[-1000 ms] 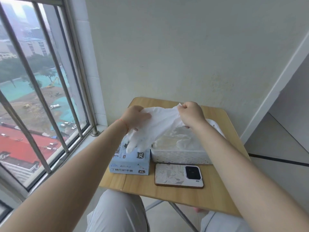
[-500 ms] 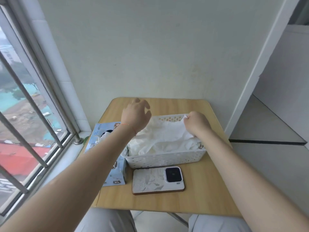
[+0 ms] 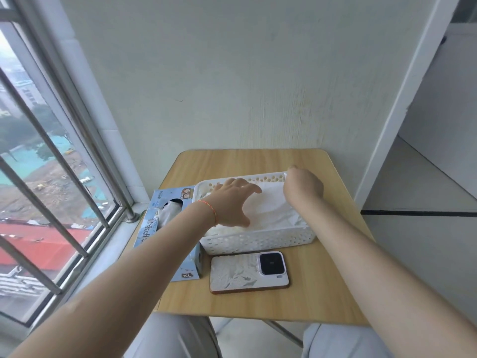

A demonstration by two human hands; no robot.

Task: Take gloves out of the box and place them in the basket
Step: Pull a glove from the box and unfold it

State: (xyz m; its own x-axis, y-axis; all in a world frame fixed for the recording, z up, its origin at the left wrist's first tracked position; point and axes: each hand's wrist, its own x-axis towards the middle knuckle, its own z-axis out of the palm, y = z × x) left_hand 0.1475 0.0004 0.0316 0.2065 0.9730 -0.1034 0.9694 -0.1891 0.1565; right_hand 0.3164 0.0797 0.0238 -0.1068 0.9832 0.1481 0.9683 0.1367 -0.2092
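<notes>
Wooden table (image 3: pixel 322 285) by barred window (image 3: pixel 51 161); left hand (image 3: pixel 229 200) spread, right hand (image 3: pixel 303 186) pinching gloves (image 3: pixel 268 205).

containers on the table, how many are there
2. The blue glove box sits at the table's window-side edge, a glove poking from its opening. The white basket sits right beside it, toward the middle, holding white gloves. None looks hidden.

White gloves (image 3: pixel 268 210) heaped in perforated white basket (image 3: pixel 258 241); beside it blue box (image 3: pixel 165 223), seemingly another glove protruding.
</notes>
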